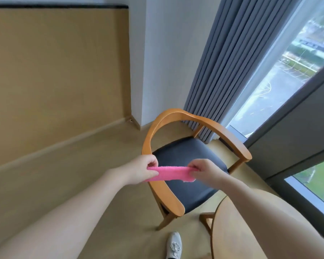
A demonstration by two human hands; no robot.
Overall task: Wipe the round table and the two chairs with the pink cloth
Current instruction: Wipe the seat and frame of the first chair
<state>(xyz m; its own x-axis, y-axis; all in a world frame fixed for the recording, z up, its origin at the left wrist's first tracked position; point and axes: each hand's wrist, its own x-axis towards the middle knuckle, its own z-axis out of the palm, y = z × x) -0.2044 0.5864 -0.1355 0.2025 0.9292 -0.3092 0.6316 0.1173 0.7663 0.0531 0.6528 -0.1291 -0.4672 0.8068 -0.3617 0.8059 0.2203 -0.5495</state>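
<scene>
Along the left runs a tan wall panel point(58, 71) whose skirting meets open floor point(51, 176), giving broad bare room on that side of the chair. My left hand point(141, 170) pinches the left end of the pink cloth point(169, 173), thumb and curled fingers closed on the fabric. The cloth is stretched into a narrow band in the air above the front of the chair; its long axis lies nearly level, left to right, sagging slightly toward the right end, where a frayed edge hangs down. My right hand point(204, 171) pinches that right end, fingers curled onto it. Beneath the cloth stands the wooden armchair point(230, 138), its curved rail wrapping a dark seat cushion point(187, 157); the near armrest end points toward me, and the chair's back faces the grey curtain point(230, 62) and the window point(288, 79). A strip of floor separates the chair's front leg from the round table point(238, 230), whose rim arcs at lower right under my right forearm. My grey shoe point(174, 244) stands on the floor between chair and table.
</scene>
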